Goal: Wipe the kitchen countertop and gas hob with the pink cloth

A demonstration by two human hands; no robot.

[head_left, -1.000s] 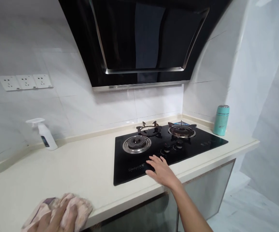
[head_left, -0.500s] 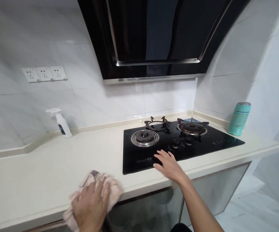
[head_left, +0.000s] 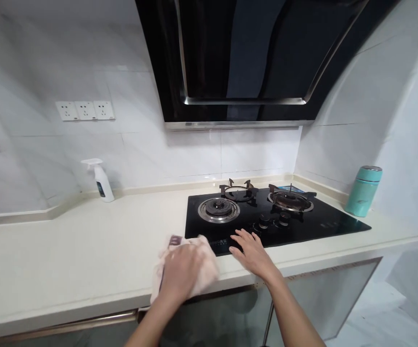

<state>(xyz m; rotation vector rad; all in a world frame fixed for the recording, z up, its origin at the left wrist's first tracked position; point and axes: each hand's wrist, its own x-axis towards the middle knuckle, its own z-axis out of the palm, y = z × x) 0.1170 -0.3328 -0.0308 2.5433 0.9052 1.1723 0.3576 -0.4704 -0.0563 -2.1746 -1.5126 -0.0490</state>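
A pale pink cloth (head_left: 207, 270) with a dark patch lies under my left hand (head_left: 182, 271), which is closed over it at the counter's front edge and blurred by motion. The cloth overlaps the front left corner of the black gas stove (head_left: 320, 231). My right hand (head_left: 249, 251) rests with spread fingers on the stove's front edge, holding nothing. Just beyond its fingertips are the two stove knobs (head_left: 264, 221). A pan support (head_left: 238, 193) stands behind the left burner (head_left: 219, 210), off its ring.
On the cream counter (head_left: 86, 250), a white spray bottle (head_left: 103, 183) stands at the back left and a turquoise flask (head_left: 364, 191) at the right. A black range hood (head_left: 245, 113) hangs above the stove. Cabinet doors (head_left: 324, 299) are below.
My left hand has moved right and a little farther back with the cloth, onto the stove's corner. My right hand stays at the stove edge. The view has shifted slightly left.
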